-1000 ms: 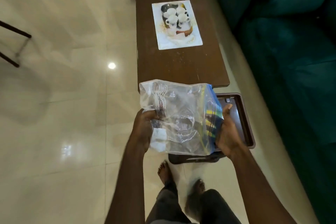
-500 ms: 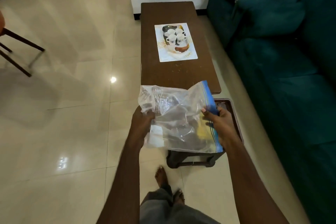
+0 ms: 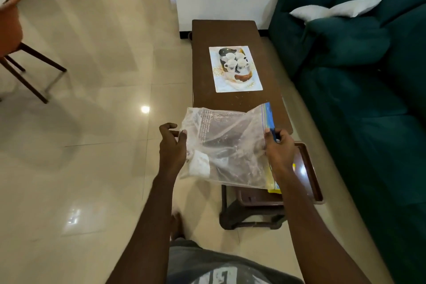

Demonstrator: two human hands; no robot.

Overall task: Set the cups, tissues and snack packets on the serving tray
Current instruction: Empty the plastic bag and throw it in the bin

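I hold a clear plastic zip bag (image 3: 227,143) in front of me with both hands. My left hand (image 3: 172,147) pinches its left edge, thumb on the front. My right hand (image 3: 279,148) pinches the blue zip strip on the right side. Something small and white (image 3: 199,165) shows in the bag's lower left corner. Below the bag, a brown serving tray (image 3: 310,168) sits on a dark stool (image 3: 251,217), with a yellow packet (image 3: 274,189) peeking out on it. The bag and my right arm hide most of the tray.
A long brown table (image 3: 232,34) runs ahead of the stool, with a white printed sheet (image 3: 235,69) showing white cups on it. A dark green sofa (image 3: 368,99) fills the right side. A chair's legs (image 3: 34,64) stand at the far left on the tiled floor.
The view has lifted and now shows more of the room and sofa. My right hand shifted from the bag's side up to the blue zip strip. My left hand's fingers loosened to a pinch.
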